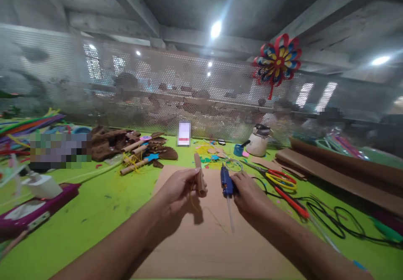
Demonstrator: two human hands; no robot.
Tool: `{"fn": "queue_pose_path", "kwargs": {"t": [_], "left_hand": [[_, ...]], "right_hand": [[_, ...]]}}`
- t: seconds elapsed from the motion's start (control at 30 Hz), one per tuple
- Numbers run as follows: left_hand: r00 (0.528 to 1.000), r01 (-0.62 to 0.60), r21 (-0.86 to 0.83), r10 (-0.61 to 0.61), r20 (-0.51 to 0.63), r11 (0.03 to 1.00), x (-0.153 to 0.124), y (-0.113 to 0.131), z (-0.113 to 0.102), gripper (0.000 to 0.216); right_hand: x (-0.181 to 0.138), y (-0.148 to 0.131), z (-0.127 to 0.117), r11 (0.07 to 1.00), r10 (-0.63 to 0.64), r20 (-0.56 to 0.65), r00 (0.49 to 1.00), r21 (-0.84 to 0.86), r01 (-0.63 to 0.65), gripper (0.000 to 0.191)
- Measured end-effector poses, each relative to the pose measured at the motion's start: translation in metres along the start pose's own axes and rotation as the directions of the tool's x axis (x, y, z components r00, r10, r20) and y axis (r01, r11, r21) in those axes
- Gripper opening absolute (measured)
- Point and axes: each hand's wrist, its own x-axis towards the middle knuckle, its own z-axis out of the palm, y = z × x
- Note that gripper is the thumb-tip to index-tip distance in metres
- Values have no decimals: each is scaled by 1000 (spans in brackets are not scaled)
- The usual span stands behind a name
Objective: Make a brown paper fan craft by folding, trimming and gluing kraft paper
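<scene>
My left hand (179, 187) is closed around a short brown paper tube (199, 175), held upright and slightly tilted above a brown paper sheet (195, 246). Thin yellow strands hang below these fingers. On the right, my right hand (250, 192) is curled at the grip side of a blue hot glue gun (226, 181), whose nozzle points away from me. A clear glue stick (231, 215) sticks out of its back end. The gun's grip is mostly hidden by my fingers.
Scissors (280, 179) and a red-handled tool (292, 202) lie right, by a black cable (327, 217). Paper tubes (135, 166) with yellow strands lie left, beyond a purple power strip (40, 213). A phone (184, 133) and white pot (258, 140) stand at the back.
</scene>
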Motion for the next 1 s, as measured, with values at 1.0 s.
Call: {"fn": "queue_pose_path", "kwargs": {"t": [1.0], "left_hand": [[990, 123, 150, -110, -90, 981, 10, -18, -5, 19]], "right_hand": [[-32, -14, -76, 770, -22, 197, 980, 628, -109, 44]]}}
